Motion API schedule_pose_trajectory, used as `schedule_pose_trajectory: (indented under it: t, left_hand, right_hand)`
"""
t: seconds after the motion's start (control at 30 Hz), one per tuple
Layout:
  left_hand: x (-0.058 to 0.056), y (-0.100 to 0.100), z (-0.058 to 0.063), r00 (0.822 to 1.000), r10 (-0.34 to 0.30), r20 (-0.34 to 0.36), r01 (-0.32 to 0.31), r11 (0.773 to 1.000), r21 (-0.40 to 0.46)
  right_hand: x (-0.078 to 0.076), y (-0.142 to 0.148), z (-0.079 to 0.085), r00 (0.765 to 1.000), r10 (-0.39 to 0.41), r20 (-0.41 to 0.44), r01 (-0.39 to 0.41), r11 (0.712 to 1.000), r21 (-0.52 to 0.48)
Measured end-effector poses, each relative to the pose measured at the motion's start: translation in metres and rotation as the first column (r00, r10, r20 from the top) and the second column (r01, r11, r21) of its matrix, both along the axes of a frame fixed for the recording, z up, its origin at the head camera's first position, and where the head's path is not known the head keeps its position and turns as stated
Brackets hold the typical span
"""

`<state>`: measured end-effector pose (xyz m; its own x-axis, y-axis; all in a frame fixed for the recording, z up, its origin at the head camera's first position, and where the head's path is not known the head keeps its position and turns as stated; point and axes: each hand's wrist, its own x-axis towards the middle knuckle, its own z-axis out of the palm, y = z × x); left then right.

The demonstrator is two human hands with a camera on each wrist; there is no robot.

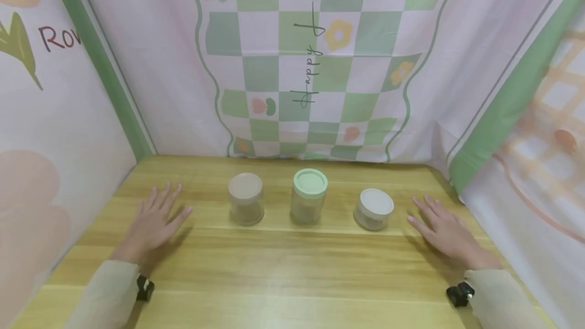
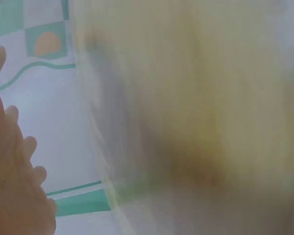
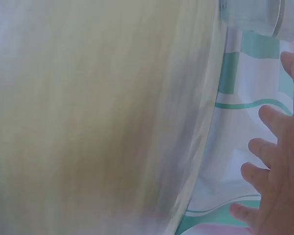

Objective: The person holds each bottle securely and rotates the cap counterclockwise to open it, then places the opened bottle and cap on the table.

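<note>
Three lidded clear jars stand upright in a row on the wooden table [image 1: 283,268]. On the left is a jar with a beige lid [image 1: 246,199]; in the middle, a taller one with a mint-green lid [image 1: 309,197]. The short jar with a white lid [image 1: 374,209] is at the right, and its side also shows in the right wrist view [image 3: 252,14]. My left hand [image 1: 153,225] is spread, palm down, left of the beige-lidded jar. Fingers spread likewise, my right hand [image 1: 445,230] lies just right of the white-lidded jar. Both hands hold nothing.
A checkered curtain [image 1: 301,75] hangs along the table's back edge. Patterned cloth panels [image 1: 91,131] close in the left side, and more cloth [image 1: 516,207] hangs at the right. Small black wrist cameras [image 1: 144,288] sit at both sleeves.
</note>
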<state>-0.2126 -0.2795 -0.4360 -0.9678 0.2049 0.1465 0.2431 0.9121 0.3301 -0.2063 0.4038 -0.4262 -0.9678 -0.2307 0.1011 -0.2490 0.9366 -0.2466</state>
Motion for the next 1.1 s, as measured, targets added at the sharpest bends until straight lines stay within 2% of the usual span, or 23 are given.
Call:
schedule_pose_trajectory:
  t: [0.27,0.5,0.73,0.93,1.1]
  left_hand:
    - [0.001,0.004,-0.003,0.999,-0.032,0.019,0.029,0.987,0.155]
    - [-0.004,0.009,-0.008,0.998,-0.061,0.012,0.056,0.967,0.250]
    - [-0.007,0.017,-0.008,0.993,-0.077,0.087,0.039,0.927,0.373]
    - [-0.008,0.026,-0.006,0.988,-0.064,0.141,0.002,0.917,0.400]
    - [-0.009,0.035,-0.007,0.986,-0.089,0.140,0.018,0.897,0.443]
  right_hand:
    - [-0.003,-0.005,0.002,0.999,0.045,-0.007,-0.045,0.992,-0.116]
    - [-0.004,-0.013,0.009,0.997,0.070,-0.044,-0.076,0.986,-0.151]
    - [-0.008,-0.024,0.017,0.995,0.075,-0.071,-0.086,0.983,-0.162]
    - [-0.010,-0.038,0.026,0.991,0.098,-0.096,-0.113,0.980,-0.161]
    - [-0.012,-0.051,0.031,0.982,0.132,-0.133,-0.152,0.976,-0.157]
